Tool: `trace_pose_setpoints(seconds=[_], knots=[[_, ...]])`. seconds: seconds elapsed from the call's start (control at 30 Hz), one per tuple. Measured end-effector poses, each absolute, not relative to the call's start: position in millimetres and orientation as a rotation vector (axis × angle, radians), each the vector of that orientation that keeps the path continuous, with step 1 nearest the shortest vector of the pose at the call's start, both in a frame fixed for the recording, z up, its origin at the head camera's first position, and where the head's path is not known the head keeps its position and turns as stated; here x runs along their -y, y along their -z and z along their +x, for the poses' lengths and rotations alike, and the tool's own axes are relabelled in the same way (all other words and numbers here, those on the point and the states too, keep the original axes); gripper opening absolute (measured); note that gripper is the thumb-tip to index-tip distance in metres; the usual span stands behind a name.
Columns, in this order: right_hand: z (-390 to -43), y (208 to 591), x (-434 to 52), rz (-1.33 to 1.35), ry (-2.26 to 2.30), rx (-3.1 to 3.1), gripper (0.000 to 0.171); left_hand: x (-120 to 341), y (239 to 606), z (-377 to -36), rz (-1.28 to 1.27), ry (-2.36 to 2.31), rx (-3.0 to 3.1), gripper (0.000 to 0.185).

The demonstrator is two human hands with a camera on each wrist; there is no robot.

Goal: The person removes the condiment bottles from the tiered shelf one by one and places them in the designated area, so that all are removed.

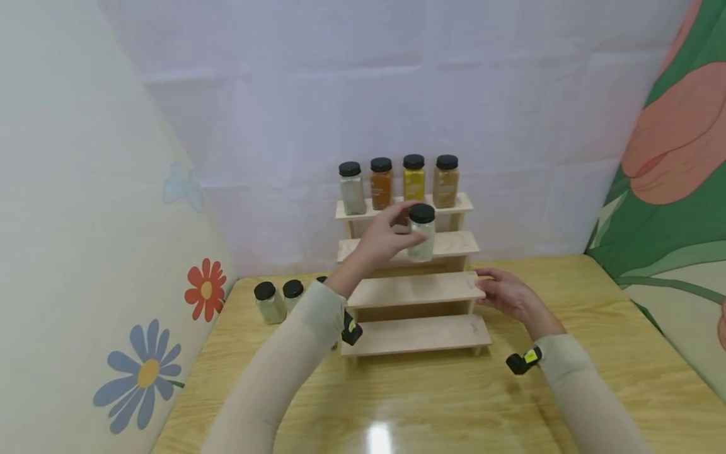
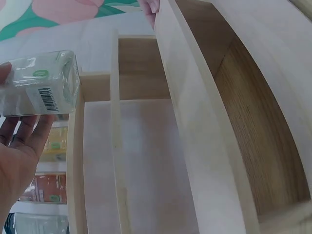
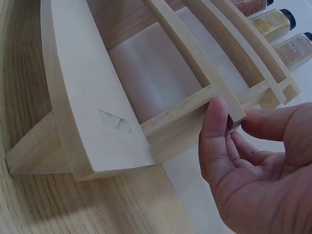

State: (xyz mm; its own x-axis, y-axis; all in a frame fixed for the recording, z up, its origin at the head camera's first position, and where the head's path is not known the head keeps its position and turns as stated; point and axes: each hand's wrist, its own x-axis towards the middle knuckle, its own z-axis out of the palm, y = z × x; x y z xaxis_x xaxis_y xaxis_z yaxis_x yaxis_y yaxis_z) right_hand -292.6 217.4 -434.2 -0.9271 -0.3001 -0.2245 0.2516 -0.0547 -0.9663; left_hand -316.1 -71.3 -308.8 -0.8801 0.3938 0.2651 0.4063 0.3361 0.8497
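Observation:
My left hand [image 1: 404,226] grips a glass spice jar [image 1: 422,233] with a black lid and pale contents, held just above the second step of a wooden stepped rack [image 1: 416,334]. In the left wrist view the jar [image 2: 41,90] lies across my fingers [image 2: 24,131], its barcode label showing. My right hand [image 1: 492,289] is at the right end of the third step. In the right wrist view my thumb [image 3: 214,122] and forefinger sit on either side of that step's end on the rack [image 3: 92,112].
Four filled jars [image 1: 399,181] stand on the rack's top step. Two pale jars [image 1: 278,300] stand on the wooden table [image 1: 431,403] left of the rack, a third half hidden behind my left arm. Walls close in behind and on both sides.

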Motion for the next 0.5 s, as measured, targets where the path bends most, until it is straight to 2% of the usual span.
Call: trace_pose_setpoints(seconds=[0.5], knots=[[-295.7,436.1,-219.7,-0.045,2.026,-1.880,0.062,120.2,309.2,-300.8,-0.827,1.545,2.531,0.064]])
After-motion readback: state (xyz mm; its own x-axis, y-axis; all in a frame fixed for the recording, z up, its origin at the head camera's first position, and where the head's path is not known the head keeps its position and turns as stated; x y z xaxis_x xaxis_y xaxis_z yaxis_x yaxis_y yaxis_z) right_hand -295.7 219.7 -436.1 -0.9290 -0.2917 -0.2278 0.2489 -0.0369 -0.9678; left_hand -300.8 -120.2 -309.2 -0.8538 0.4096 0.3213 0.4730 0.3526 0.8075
